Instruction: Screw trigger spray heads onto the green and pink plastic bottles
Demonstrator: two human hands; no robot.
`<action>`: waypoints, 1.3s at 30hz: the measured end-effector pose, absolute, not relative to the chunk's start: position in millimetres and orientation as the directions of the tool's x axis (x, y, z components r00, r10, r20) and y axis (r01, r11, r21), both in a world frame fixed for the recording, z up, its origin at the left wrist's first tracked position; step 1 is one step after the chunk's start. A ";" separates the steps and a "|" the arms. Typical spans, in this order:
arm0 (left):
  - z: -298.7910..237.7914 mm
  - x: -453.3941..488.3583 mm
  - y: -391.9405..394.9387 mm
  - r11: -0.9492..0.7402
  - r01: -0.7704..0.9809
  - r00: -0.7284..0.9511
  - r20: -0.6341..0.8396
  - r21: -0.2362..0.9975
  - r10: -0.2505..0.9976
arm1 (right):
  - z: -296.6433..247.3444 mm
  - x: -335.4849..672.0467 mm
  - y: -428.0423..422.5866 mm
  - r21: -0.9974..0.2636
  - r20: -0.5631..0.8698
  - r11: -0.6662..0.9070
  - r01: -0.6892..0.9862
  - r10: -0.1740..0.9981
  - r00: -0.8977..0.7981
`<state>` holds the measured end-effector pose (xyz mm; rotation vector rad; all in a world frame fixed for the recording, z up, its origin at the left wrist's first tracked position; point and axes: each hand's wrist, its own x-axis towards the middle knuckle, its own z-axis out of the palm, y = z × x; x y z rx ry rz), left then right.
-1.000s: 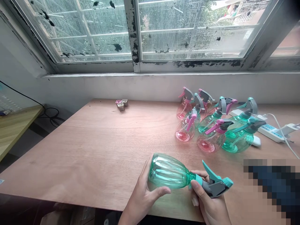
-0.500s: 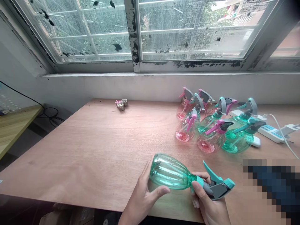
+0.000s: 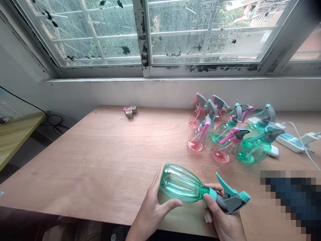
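A clear green spray bottle (image 3: 182, 184) lies on its side in the air above the near part of the table, its base to the left and its trigger head (image 3: 232, 199) to the right. The base rests in my left hand (image 3: 151, 206), whose fingers run behind it while the thumb stands out below the bottle. At the neck, my right hand (image 3: 223, 214) pinches the teal collar (image 3: 213, 193) between thumb and fingers. The grey and teal trigger points up and away from me. No liquid shows inside the bottle.
Several pink and green spray bottles (image 3: 222, 155) stand at the back right. Behind them lie a white power strip (image 3: 292, 142) and cable. Three small boxes (image 3: 129, 113) sit at the back left of the wooden table (image 3: 100, 167). A blurred dark patch covers the lower right.
Both hands keep the same hold on the spray bottle. The bottle and my right thumb have shifted very slightly to the left.
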<state>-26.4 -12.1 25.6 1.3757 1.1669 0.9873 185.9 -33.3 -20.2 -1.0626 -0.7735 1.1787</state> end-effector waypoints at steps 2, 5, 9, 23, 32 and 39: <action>24.6 -27.0 -12.2 0.000 0.146 0.182 -0.026 0.989 0.983 | -19.0 185.4 -33.1 -0.931 -0.055 0.037 -0.364 0.969 0.240; 21.2 -27.3 -12.9 -0.012 0.151 0.166 -0.014 0.988 0.986 | -18.9 184.9 -32.4 -0.913 -0.078 0.031 -0.406 0.966 0.248; 19.6 -26.6 -13.4 0.002 0.140 0.182 -0.028 0.990 0.983 | -20.0 185.0 -32.1 -0.917 -0.082 0.030 -0.398 0.962 0.260; 19.4 -24.7 -14.1 -0.009 0.125 0.174 -0.013 0.992 0.985 | -22.9 186.6 -33.1 -0.926 -0.072 0.037 -0.375 0.959 0.274; 18.8 -29.6 -14.3 0.047 0.067 0.215 -0.060 0.997 0.975 | -21.0 187.7 -35.5 -0.937 -0.073 0.019 -0.348 0.966 0.249; 12.5 -28.8 -15.0 -0.044 0.175 0.205 0.007 0.984 0.979 | -20.5 187.0 -34.2 -0.919 -0.096 0.012 -0.395 0.963 0.253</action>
